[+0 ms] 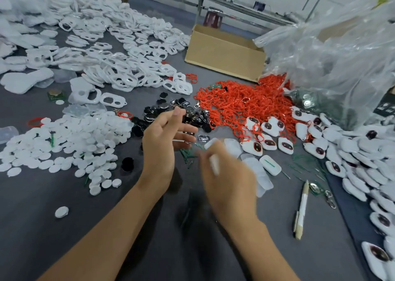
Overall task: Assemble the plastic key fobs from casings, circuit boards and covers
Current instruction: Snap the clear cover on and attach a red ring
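Hovering loosely open, empty-looking: left hand (168, 135); right hand (229, 174) blurring, hold on white oblong plastic casing (214, 165) unclear; haste risking dropping it.

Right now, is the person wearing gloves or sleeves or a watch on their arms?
No. The left hand and the right hand are bare, with no gloves and no rings showing. The left forearm and right forearm are bare too: no sleeves, watch or bracelet show up to the picture's edge. The right hand is blurred, so small details there are unclear.
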The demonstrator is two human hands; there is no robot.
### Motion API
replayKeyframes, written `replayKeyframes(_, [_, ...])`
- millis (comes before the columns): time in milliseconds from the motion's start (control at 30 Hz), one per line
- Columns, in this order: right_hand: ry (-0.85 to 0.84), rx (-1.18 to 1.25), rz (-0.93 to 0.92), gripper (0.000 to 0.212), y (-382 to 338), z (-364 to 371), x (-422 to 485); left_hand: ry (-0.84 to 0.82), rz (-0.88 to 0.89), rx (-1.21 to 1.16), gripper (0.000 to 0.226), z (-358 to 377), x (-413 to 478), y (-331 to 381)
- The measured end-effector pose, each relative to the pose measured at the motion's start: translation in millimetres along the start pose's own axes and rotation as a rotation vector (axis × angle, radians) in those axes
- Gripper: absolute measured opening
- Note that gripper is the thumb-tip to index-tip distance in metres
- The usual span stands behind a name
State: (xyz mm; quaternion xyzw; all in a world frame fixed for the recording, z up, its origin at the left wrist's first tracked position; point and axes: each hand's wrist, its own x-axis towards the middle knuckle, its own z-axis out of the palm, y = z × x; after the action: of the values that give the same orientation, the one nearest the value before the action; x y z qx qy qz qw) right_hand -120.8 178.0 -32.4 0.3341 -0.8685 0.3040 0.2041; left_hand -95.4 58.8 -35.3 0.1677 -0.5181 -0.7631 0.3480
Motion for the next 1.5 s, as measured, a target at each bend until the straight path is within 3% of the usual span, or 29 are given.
replayKeyframes(33, [-0.191, -0.105, 0.019, 0.025, 6.1, 6.2, -3.4, 0.001, 0.003, 0.004, 0.046, -0.5, -0.5, 0.1])
replayKeyframes(100, [-0.261, -0.171, 0.032, 0.025, 17.0, 9.7, -6.8, 0.005, -0.001, 0.022, 0.042, -2.0, -1.3, -0.8])
replayKeyframes(200, [0.012, 0.008, 0.046, 0.022, 14.4, 2.8, -2.7, 0.003, -0.058, 0.091, 0.019, -3.2, 0.7, -2.0])
replayKeyframes(267, [0.132, 0.147, 0.08, 0.016, 19.9, 0.9, 2.3, -0.07, -0.127, 0.114, 0.016, -1.8, -0.4, -3.2])
replayKeyframes(400, [0.188, 0.307, 0.009, 0.012, 25.4, -1.0, 3.9, -0.362, -0.231, 0.054, 0.037, 3.2, -7.8, -6.1])
replayKeyframes(533, [0.223, 0.402, -0.005, 0.021, 27.9, 0.7, 5.6, -0.405, -0.26, -0.057, 0.041, -0.3, -5.2, -7.7])
replayKeyframes(733, [0.09, 0.635, 0.07, 0.019, 24.6, 0.5, 5.5, -0.401, -0.228, -0.157, 0.043, -4.1, -0.5, -10.1])
replayKeyframes(900, [0.063, 0.718, 0.229, 0.044, 23.1, 0.9, 6.0, -0.374, -0.193, -0.147, 0.037, -5.2, 0.2, -10.1])
replayKeyframes(1133, [-0.199, 1.137, 0.485, 0.026, 27.8, -0.6, 10.0, -0.372, -0.136, 0.005, 0.03, -4.8, -0.6, -11.4])
replayKeyframes(1500, [-0.234, 1.15, 0.552, 0.024, 33.6, -3.4, 10.3, -0.43, -0.088, 0.098, 0.029, -2.9, -4.0, -9.9])
